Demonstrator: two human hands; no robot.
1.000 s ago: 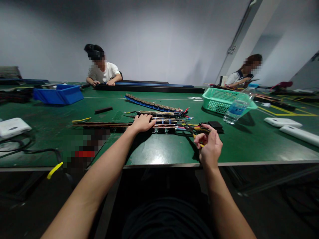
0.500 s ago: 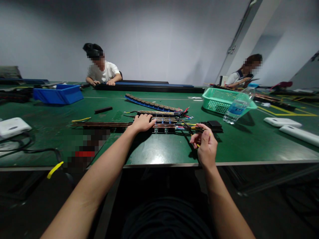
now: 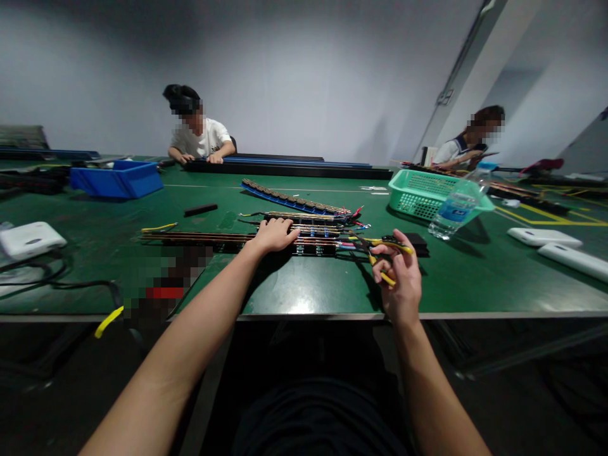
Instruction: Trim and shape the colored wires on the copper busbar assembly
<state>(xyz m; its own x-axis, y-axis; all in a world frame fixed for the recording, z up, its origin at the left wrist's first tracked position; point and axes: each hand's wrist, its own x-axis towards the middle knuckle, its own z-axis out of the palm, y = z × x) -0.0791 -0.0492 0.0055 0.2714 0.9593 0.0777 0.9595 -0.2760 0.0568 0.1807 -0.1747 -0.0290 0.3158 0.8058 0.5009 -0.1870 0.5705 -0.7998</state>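
My left hand [image 3: 275,235] lies palm down, fingers spread, across the long dark strip assembly [image 3: 213,239] with copper-coloured rods. My right hand [image 3: 401,278] holds pliers [image 3: 388,277] with yellow handles, which stand apart in its fingers. The jaws of the pliers point left, close to the coloured wires [image 3: 349,244] at the strip's right end; whether they touch a wire I cannot tell. Behind my left hand, a blue-edged strip [image 3: 294,200] lies at a slant, with red and blue wire ends at its right. A black block [image 3: 418,243] lies behind my right hand.
A blue bin [image 3: 118,180] stands at the left, a green basket [image 3: 418,196] at the right with a water bottle [image 3: 449,212] leaning by it. White devices [image 3: 33,239] lie at both sides. Two people sit across the table [image 3: 294,288], one touching long black bars [image 3: 285,168].
My right hand has moved slightly right, and its fingers and the yellow handles have spread further apart. My left hand stays on the strips. The whole view has shifted a little.
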